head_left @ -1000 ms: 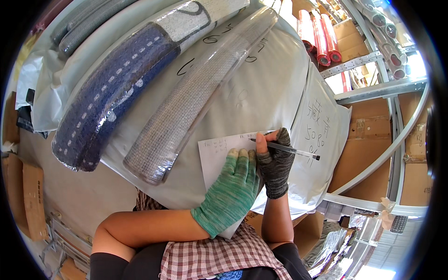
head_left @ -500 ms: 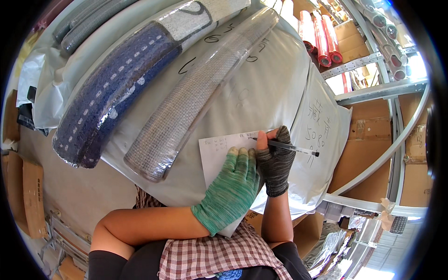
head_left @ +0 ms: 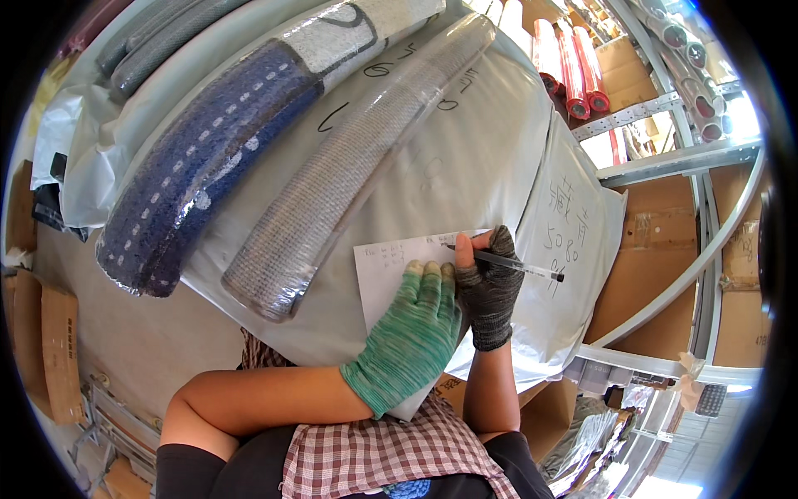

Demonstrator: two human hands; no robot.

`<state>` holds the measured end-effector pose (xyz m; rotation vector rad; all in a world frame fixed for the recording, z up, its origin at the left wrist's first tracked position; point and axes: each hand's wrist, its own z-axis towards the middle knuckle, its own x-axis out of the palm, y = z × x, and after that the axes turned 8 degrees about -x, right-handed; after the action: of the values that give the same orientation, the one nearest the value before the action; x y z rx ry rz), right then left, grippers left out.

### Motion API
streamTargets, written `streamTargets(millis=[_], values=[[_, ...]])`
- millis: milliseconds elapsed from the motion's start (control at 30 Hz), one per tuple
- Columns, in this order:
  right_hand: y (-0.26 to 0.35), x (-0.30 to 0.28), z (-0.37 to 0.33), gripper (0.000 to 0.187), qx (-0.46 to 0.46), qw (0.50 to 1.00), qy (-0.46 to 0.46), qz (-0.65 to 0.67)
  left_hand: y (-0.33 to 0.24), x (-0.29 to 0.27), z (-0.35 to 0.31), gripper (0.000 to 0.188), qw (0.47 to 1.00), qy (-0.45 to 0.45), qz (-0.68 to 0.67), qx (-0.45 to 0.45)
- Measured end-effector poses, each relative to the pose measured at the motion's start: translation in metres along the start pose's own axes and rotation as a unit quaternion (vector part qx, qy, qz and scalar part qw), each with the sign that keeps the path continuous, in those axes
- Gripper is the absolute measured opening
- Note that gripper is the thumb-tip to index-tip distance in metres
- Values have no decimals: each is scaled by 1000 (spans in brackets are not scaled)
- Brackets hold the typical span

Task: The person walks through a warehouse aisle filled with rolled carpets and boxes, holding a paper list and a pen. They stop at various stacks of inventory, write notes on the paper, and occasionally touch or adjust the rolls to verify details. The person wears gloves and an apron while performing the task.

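The right hand (head_left: 490, 287) is pinching a pen (head_left: 536, 270) between thumb and fingers; its tip is pointing left past the thumb over the far part of the paper (head_left: 378, 287), its other end jutting right. The left hand (head_left: 407, 341) is lying flat on the paper, fingers held close together, just left of the right hand.
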<state>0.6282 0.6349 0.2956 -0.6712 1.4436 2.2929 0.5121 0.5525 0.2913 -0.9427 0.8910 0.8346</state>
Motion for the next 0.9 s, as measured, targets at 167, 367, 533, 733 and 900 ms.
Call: streamTargets(millis=[167, 367, 533, 733, 900], values=[[-9, 0, 0, 21, -37, 999, -37, 16, 0, 0, 1, 35, 1000, -10, 18, 4], [-9, 1, -3, 22, -23, 1000, 2, 3, -1, 1, 0, 35, 1000, -13, 6, -3], [-9, 2, -5, 22, -8, 1000, 9, 17, 0, -1, 0, 34, 1000, -13, 3, 0], [-11, 0, -4, 21, -42, 999, 14, -9, 0, -1, 0, 34, 1000, -5, 23, 3], [-10, -2, -3, 21, -10, 1000, 20, 17, 0, 0, -1, 33, 1000, -4, 22, 2]])
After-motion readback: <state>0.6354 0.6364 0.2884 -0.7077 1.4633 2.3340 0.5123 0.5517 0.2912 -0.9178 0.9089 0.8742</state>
